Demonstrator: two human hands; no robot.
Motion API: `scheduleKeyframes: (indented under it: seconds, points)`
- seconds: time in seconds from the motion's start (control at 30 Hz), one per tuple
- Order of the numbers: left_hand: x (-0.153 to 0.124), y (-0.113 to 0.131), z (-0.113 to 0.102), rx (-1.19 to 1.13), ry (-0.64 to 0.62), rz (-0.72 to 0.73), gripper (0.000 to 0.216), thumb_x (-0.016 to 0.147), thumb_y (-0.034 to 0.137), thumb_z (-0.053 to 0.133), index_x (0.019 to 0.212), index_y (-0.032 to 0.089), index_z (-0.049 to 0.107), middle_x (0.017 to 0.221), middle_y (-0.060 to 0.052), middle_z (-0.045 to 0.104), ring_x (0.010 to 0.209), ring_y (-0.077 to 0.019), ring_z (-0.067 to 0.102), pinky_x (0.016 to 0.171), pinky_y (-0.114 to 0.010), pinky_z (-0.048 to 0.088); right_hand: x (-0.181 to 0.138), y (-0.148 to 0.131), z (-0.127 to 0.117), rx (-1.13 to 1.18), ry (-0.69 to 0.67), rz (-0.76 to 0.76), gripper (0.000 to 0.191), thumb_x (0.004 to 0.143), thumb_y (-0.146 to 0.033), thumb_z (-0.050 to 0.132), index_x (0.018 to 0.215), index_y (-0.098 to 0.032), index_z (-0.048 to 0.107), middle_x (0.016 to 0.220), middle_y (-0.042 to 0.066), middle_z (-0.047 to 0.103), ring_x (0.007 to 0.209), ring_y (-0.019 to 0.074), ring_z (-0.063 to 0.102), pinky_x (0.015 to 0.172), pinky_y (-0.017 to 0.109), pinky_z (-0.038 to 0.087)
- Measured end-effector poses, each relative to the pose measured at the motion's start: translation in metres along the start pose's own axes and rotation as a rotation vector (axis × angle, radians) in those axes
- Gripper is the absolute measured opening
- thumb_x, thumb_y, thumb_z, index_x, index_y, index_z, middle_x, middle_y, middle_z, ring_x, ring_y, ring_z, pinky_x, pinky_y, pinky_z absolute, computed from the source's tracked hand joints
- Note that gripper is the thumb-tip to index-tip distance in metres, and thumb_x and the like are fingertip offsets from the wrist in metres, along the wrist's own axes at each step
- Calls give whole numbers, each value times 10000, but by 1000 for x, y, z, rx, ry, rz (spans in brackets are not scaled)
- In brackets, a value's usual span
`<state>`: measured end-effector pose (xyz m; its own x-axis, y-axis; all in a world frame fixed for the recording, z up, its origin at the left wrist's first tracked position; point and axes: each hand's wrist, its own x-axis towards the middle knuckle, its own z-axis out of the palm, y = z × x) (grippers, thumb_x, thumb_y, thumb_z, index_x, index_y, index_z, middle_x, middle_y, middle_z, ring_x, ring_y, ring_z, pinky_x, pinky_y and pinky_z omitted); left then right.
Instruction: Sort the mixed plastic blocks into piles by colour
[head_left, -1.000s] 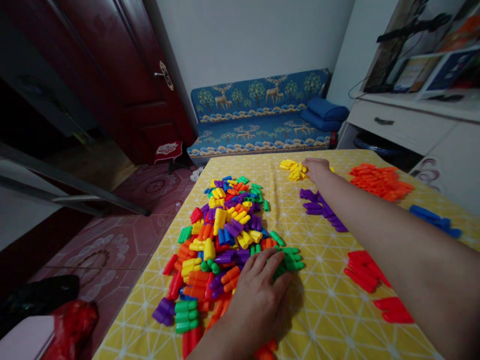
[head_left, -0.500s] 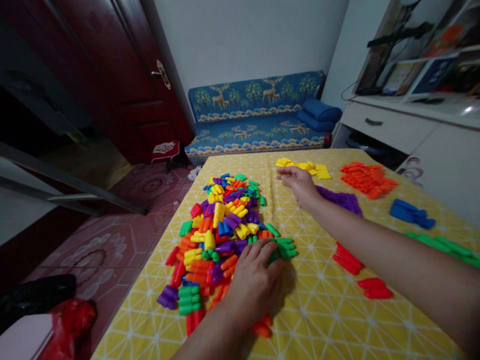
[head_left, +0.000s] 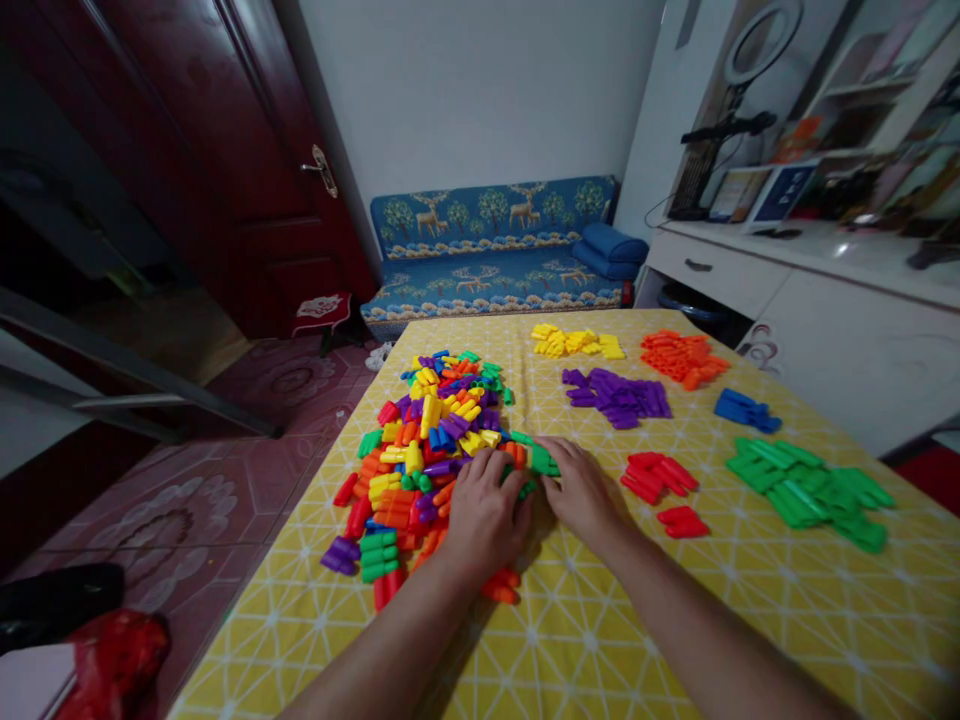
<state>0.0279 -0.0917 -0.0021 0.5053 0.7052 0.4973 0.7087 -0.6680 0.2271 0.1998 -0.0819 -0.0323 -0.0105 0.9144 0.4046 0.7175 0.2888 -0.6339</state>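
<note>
A heap of mixed coloured plastic blocks (head_left: 431,445) lies on the left half of the yellow table (head_left: 600,620). My left hand (head_left: 484,515) rests on the heap's right edge, fingers curled over green blocks (head_left: 541,462). My right hand (head_left: 581,490) sits just beside it, fingers bent and touching the same green blocks. To the right lie sorted groups: yellow (head_left: 574,343), purple (head_left: 619,395), orange (head_left: 681,358), blue (head_left: 744,410), red (head_left: 660,478) and green (head_left: 806,485).
A blue patterned sofa (head_left: 495,250) stands beyond the table. A dark red door (head_left: 255,170) is at the left. White cabinets with shelves (head_left: 810,280) run along the right. A red bag (head_left: 112,665) lies on the tiled floor at lower left.
My right hand has drawn back from the yellow group at the far side to the green blocks beside my left hand. The view has tilted up and to the right, revealing the green group.
</note>
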Motion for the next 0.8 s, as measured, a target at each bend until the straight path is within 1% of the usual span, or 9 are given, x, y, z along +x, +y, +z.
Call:
scheduleKeyframes:
  seconds: [0.07,0.17,0.2,0.27,0.37,0.5,0.6,0.7,0.8]
  points:
    - [0,0,-1,9,9,-4,136,872,253,569,962,196,654,1032,-93,594,1010,-252,509,838,-416,476,3,-1,0,-3,89,-7,470,779,-90,537,1217,-243,607,1168,92,615,1144,245,551,1032,449,452]
    - [0,1,-2,21,25,1,142,877,268,572,967,194,653,1029,-89,604,1000,-254,511,826,-414,466,11,-1,-3,5,190,-62,439,837,-147,539,1267,-230,580,1211,109,566,1174,242,517,1040,429,438]
    - [0,1,-2,27,27,2,144,878,271,575,970,194,653,1032,-88,608,1002,-257,513,825,-415,461,13,-1,-4,-15,163,-94,454,849,-143,527,1292,-235,568,1243,111,551,1195,242,498,1049,431,424]
    - [0,1,-2,38,28,-2,144,888,266,567,977,190,651,1031,-85,617,1002,-256,519,829,-415,453,17,-1,-5,-98,20,-159,470,865,-121,508,1306,-272,568,1319,99,527,1236,252,459,1058,454,394]
    - [0,2,-3,30,50,4,143,921,240,529,982,180,643,1021,-80,635,989,-241,532,843,-403,444,18,-4,-4,-220,-148,-169,411,882,-134,532,1249,-303,611,1375,72,524,1238,271,443,1026,467,384]
    - [2,1,-5,-23,111,64,147,948,226,496,997,173,624,1008,-77,660,975,-223,558,852,-378,441,17,-2,-2,-213,-137,-120,243,875,-146,583,1085,-237,665,1131,71,636,1072,224,515,914,364,430]
    - [2,-1,-6,-41,207,85,145,957,208,466,964,164,604,926,-73,673,920,-212,585,829,-361,448,17,2,-1,-200,-113,-114,155,862,-122,588,932,-220,685,975,52,642,978,206,526,852,328,434]
    - [0,-4,-6,-42,286,79,164,964,203,438,930,168,595,849,-66,674,850,-202,607,792,-344,458,16,4,-1,-135,-89,-107,263,859,-72,535,1017,-226,679,979,47,643,974,193,539,862,319,436]
    - [-1,-5,-4,-47,304,83,182,969,198,420,940,168,597,839,-64,686,799,-187,627,749,-324,468,14,3,-2,-93,-90,-129,518,796,-6,515,1262,-221,584,1263,80,587,1123,198,509,953,339,420]
